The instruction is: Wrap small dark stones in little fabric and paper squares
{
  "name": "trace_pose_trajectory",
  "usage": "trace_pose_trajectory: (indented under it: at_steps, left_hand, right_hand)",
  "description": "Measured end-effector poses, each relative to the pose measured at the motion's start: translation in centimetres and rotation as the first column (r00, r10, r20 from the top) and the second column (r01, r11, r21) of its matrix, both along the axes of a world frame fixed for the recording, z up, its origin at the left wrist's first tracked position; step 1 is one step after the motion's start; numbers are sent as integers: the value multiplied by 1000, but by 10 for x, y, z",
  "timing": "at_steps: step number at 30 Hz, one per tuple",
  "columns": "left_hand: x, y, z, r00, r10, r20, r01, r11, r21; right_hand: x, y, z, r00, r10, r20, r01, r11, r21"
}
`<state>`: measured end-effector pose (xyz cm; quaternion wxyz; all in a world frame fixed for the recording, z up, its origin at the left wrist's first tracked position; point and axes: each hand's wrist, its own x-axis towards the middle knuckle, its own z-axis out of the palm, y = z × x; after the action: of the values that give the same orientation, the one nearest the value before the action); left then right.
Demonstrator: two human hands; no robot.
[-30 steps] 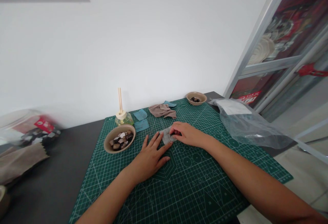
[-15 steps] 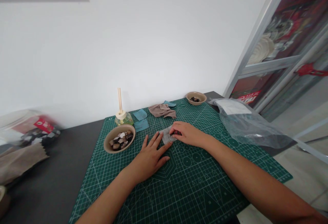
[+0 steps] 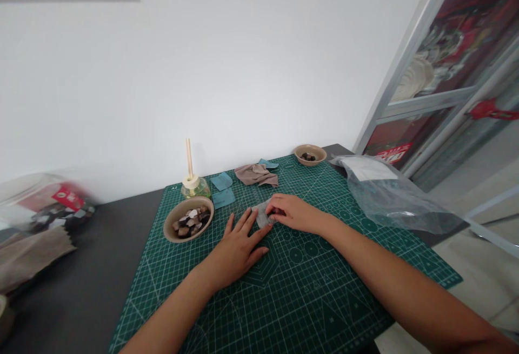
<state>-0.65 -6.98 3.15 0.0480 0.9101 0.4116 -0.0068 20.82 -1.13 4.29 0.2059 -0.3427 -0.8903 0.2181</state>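
A small grey sheet lies on the green cutting mat; whether it is cloth or abrasive paper I cannot tell. My left hand lies flat with fingers spread, its fingertips touching the sheet's left and lower edges. Over the sheet's right side, my right hand is closed in a pinch, pressing down a small dark stone mostly hidden by the fingers. To the left stands a beige bowl with several brown, black and white stones. A smaller bowl at the back right contains some dark stones.
Behind my hands lie blue pieces of paper and a crumpled brown cloth. A glass bottle with sticks stands near the wall. On the right is a clear plastic bag; on the left, another bag of stones and a brown cloth.
My right hand has shifted very slightly down and left over the grey sheet. My left hand stays in place.
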Motion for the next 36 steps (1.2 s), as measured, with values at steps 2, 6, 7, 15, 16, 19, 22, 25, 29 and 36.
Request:
trace_pose_trajectory:
  at_steps: [2, 6, 7, 15, 16, 19, 22, 25, 29, 36]
  left_hand:
    - [0, 0, 0, 1000, 0, 0, 0, 1000, 4]
    - [0, 0, 0, 1000, -3, -8, 3, 1000, 8]
    - [1, 0, 1, 1000, -4, -12, 4, 1000, 7]
    - [1, 1, 1, 1000, -5, -25, 5, 1000, 15]
    - [1, 0, 1, 1000, -3, -25, 4, 1000, 13]
    - [1, 0, 0, 1000, 0, -25, 0, 1000, 4]
    - [1, 0, 0, 1000, 1, -30, -1, 1000, 2]
    - [1, -1, 0, 1000, 0, -26, 0, 1000, 3]
    - [0, -1, 0, 1000, -3, -18, 3, 1000, 9]
    - [0, 0, 0, 1000, -2, -23, 3, 1000, 12]
  right_hand:
    - [-2, -1, 0, 1000, -8, -10, 8, 1000, -21]
    - [-4, -2, 1, 1000, -15, -5, 15, 1000, -12]
    - [-4, -3, 1, 1000, -7, -7, 7, 1000, -7]
    - [-8, -2, -3, 996, 84, -36, -84, 996, 1]
    - [-6, -1, -2, 997, 78, -26, -78, 997, -1]
    - [1, 1, 2, 1000, 25, 6, -25, 1000, 9]
    - [2, 0, 4, 999, 9, 40, -10, 1000, 28]
    - [-2, -1, 4, 997, 52, 53, -54, 998, 30]
    - [-2, 0, 2, 999, 40, 32, -40, 999, 19]
    - [-2, 0, -1, 998, 55, -11, -55, 998, -9]
